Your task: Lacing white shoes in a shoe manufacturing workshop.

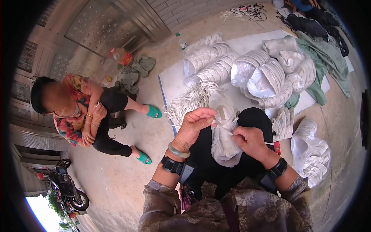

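Note:
A pale shoe upper [225, 150] lies lengthwise across my black-trousered lap. Thumb and fingers of my left hand [195, 124] pinch a white shoelace [224, 128] above the upper's lacing area. On the other side, my right hand [250, 140] is closed, gripping the lace where it stretches toward the right. The lace runs taut between the two hands. Just beyond my left hand rests a loose heap of white shoelaces [189, 101]. Part of the upper is hidden behind my fingers.
Several stacks of nested pale uppers [266, 79] sit on a white sheet [170, 79] ahead. More uppers [311, 154] lie at right, near a green cloth [315, 58]. A seated person [83, 112] in green slippers is at left; a motorcycle [69, 185] stands behind.

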`<state>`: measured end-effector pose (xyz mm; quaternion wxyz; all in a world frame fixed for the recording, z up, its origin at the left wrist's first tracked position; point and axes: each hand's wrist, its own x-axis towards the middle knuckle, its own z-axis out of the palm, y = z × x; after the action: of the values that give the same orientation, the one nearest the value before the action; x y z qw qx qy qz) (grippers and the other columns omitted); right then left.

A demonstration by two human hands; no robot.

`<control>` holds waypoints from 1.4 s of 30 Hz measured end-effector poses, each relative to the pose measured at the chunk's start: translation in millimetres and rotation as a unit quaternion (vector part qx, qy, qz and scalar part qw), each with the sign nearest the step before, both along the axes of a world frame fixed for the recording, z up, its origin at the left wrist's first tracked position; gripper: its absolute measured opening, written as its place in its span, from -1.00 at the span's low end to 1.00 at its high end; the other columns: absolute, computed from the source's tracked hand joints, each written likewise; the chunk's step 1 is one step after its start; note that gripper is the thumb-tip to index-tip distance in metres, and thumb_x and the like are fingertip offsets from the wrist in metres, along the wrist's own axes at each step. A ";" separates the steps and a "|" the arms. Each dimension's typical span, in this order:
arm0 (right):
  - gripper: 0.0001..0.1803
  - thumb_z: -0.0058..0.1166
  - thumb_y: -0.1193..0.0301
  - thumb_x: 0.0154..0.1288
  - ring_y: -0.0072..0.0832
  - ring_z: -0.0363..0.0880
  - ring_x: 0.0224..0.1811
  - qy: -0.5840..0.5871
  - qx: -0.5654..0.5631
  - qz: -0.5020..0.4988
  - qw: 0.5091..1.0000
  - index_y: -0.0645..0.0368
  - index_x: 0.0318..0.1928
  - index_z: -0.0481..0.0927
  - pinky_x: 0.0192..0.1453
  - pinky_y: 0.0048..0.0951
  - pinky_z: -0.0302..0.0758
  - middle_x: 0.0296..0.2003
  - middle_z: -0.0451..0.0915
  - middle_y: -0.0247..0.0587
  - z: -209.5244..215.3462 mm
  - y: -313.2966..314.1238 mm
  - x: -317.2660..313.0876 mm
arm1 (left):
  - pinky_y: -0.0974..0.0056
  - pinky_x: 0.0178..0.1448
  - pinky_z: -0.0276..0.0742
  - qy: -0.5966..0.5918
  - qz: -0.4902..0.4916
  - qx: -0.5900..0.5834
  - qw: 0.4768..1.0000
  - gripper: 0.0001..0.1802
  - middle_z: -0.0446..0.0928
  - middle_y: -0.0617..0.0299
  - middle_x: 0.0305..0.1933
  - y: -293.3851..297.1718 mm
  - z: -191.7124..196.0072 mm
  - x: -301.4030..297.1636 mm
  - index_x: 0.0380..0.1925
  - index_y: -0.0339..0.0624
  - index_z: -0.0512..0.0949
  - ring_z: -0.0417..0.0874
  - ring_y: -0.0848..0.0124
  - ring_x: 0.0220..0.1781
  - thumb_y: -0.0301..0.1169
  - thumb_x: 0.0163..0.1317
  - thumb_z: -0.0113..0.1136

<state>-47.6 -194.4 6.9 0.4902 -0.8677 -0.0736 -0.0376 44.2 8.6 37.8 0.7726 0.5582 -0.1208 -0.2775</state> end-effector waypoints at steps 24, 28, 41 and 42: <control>-0.41 0.25 0.18 -0.03 -0.09 0.43 -0.14 -0.020 -0.191 -0.010 0.981 0.26 -0.03 0.41 -0.01 -0.19 0.29 -0.19 0.48 0.00 32.0 -66.4 -68.1 | 0.34 -0.09 0.37 -0.173 0.173 0.325 0.914 -0.72 0.45 0.28 -0.32 -20.1 -58.8 -30.4 -0.15 -0.24 0.42 0.42 0.44 -0.22 -0.37 0.18 0.16; -0.18 0.26 0.06 -0.08 -0.17 0.41 -0.16 -0.076 -0.275 0.031 0.958 0.33 0.10 0.29 -0.09 -0.23 0.26 -0.22 0.46 -0.04 32.5 -15.6 -15.1 | -0.02 0.20 0.15 -0.372 0.130 0.474 0.787 -0.17 0.28 -0.02 0.14 -38.7 -43.9 -31.3 0.12 -0.27 0.17 0.28 0.02 0.16 -0.20 -0.12 0.36; -0.34 0.21 0.28 -0.13 -0.21 0.52 -0.19 0.104 -0.332 0.139 0.927 0.37 -0.01 0.33 -0.12 -0.24 0.39 -0.35 0.55 -0.10 13.1 -7.3 29.0 | -0.03 0.32 0.06 -0.311 0.056 0.464 0.828 0.21 0.00 -0.20 0.34 -38.6 -59.0 -22.8 0.30 -0.27 -0.10 0.10 -0.10 0.33 -0.03 -0.25 0.44; -0.44 0.14 0.36 -0.10 -0.21 0.53 -0.21 0.079 -0.350 0.105 0.927 0.38 -0.06 0.34 -0.13 -0.24 0.41 -0.36 0.55 -0.10 10.9 -2.9 25.3 | -0.01 0.33 0.06 -0.299 0.050 0.466 0.831 0.21 -0.01 -0.19 0.35 -39.0 -57.0 -22.6 0.31 -0.25 -0.11 0.10 -0.09 0.33 -0.07 -0.25 0.45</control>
<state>-22.4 -197.3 17.8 0.1604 -0.9716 -0.1336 0.1111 21.6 -30.4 -19.2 0.3599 0.9129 -0.1747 -0.0816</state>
